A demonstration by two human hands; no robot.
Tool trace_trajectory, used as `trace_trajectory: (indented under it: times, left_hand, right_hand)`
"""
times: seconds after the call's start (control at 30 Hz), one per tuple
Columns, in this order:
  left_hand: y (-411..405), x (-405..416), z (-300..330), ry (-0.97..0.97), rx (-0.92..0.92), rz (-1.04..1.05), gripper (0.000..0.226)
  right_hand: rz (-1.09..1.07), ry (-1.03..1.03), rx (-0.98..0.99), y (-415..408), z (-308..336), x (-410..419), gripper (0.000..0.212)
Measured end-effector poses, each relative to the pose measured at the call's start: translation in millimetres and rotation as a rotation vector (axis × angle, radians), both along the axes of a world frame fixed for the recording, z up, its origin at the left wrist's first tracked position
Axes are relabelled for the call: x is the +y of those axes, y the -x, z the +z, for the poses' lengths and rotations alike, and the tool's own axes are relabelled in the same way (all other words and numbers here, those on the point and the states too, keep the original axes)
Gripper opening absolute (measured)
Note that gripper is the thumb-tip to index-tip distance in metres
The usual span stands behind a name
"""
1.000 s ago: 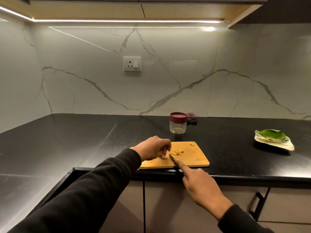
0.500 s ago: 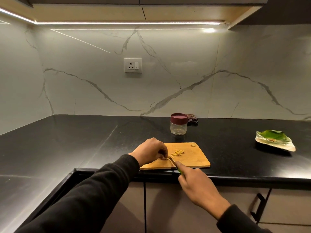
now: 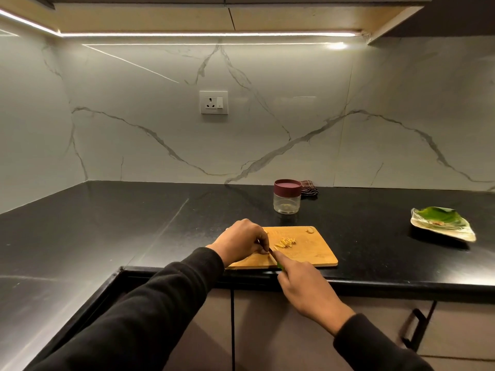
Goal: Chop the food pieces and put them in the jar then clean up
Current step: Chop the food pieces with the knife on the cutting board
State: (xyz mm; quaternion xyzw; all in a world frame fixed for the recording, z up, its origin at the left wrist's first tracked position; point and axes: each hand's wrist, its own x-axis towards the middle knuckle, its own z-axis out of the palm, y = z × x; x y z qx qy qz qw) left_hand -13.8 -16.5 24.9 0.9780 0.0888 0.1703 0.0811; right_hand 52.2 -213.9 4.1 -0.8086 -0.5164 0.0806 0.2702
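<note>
A wooden cutting board (image 3: 313, 254) lies at the front edge of the black counter. On it sits a small heap of chopped pale food pieces (image 3: 286, 242), with one whole piece (image 3: 310, 230) at its far corner. My left hand (image 3: 245, 241) pinches a food piece (image 3: 265, 252) down on the board. My right hand (image 3: 302, 282) grips a green-handled knife (image 3: 276, 259), forefinger along the blade, the blade right beside my left fingertips. A clear jar (image 3: 287, 196) with a maroon lid stands behind the board.
A leaf plate (image 3: 442, 223) with scraps lies on the counter at the right. A dark checked cloth (image 3: 309, 189) sits behind the jar against the marble wall. Cabinet doors with a black handle (image 3: 415, 328) are below the counter edge.
The right hand has drawn the knife back slightly toward me and the green handle now shows. The left hand stays put over the piece on the board.
</note>
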Motion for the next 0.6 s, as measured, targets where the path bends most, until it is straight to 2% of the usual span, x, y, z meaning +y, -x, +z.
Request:
trace_trajectory:
  times: [0.4,0.6]
  left_hand:
    - [0.2,-0.2,-3.3,0.008,-0.015,0.011,0.01]
    - [2.6,-0.1,-4.4,0.008,-0.037,0.008,0.009]
  right_hand:
    - [-0.004,0.021,-0.028,-0.4,-6.2,-3.0,0.057]
    - [-0.042,0.076,-0.19,6.5,-6.6,-22.5,0.059]
